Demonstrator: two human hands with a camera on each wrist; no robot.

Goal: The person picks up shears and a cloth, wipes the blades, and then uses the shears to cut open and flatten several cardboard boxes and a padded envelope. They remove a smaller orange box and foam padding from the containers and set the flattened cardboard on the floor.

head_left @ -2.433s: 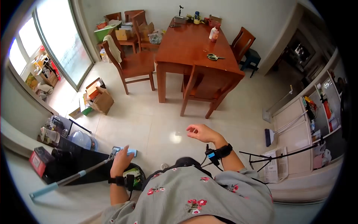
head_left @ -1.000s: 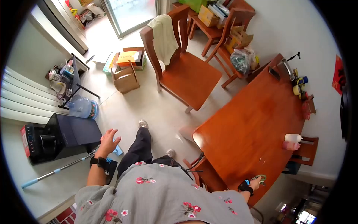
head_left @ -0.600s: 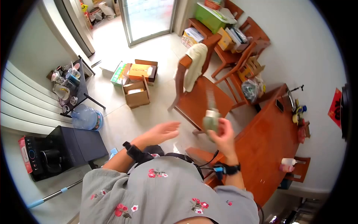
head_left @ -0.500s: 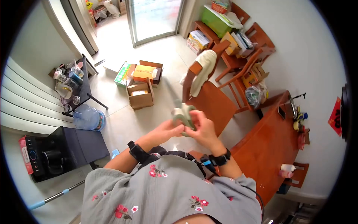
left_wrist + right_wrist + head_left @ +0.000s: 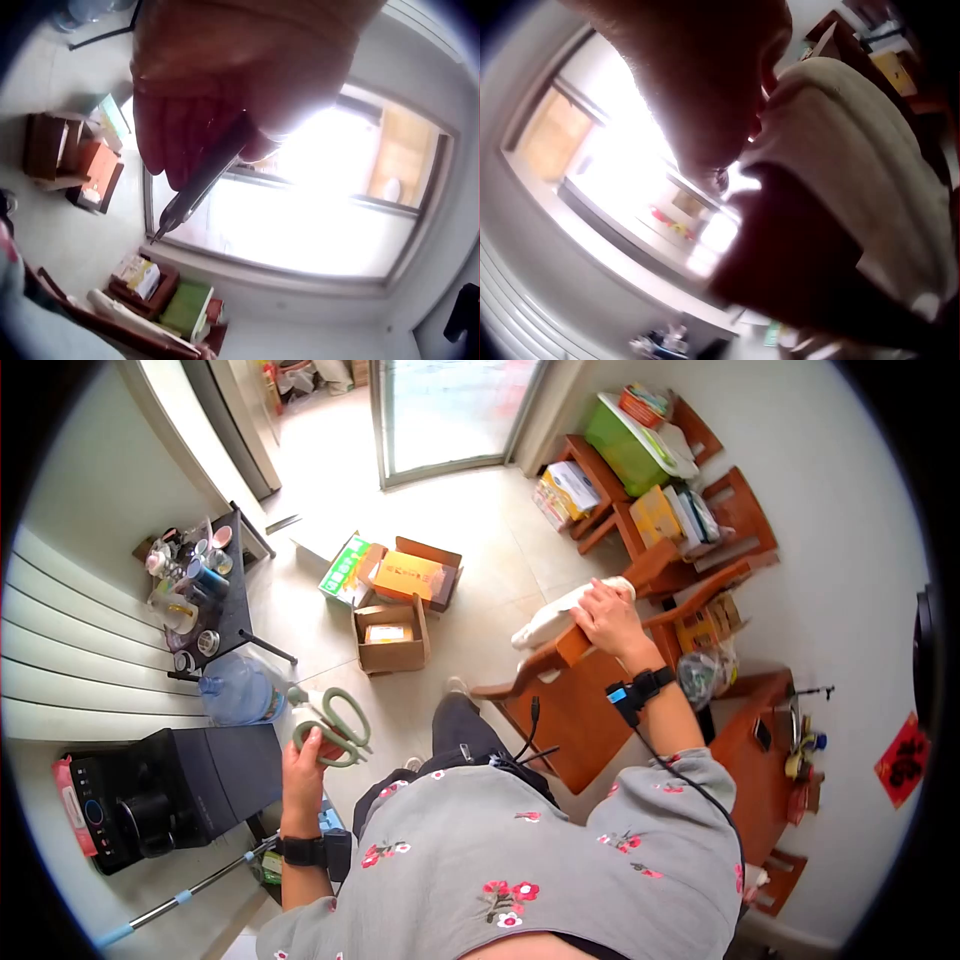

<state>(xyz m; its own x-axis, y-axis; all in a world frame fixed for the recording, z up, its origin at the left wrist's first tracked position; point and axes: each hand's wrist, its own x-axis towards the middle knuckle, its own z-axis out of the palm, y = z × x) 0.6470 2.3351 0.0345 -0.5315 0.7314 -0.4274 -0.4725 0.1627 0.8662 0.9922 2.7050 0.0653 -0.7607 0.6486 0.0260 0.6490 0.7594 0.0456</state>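
Fingers and thumb of our left hand (image 5: pixel 300 765) pinch the scissors (image 5: pixel 311 712) near their green handles, off to our left; how the blades lie, we cannot tell. A loose pinch could let them slip and drop towards our feet. Our right hand (image 5: pixel 608 618) is curled over the top of the chair (image 5: pixel 570 725), on or beside the pale cloth (image 5: pixel 560 614) draped there. If the fingers catch that cloth, it could slide off, or the grip could slip with it; a hard pull on the chair might tip it or knock our front shoe (image 5: pixel 457 686). The black cable (image 5: pixel 703 790) from our right wrist could snag on the chair back.

Further out, 1 open carton (image 5: pixel 393 657) and an orange box (image 5: pixel 408 573) stand on the floor ahead, in the way of the glass door (image 5: pixel 452 418). The water bottle (image 5: pixel 238 692) stands to our left, the table (image 5: pixel 738 765) close on our right
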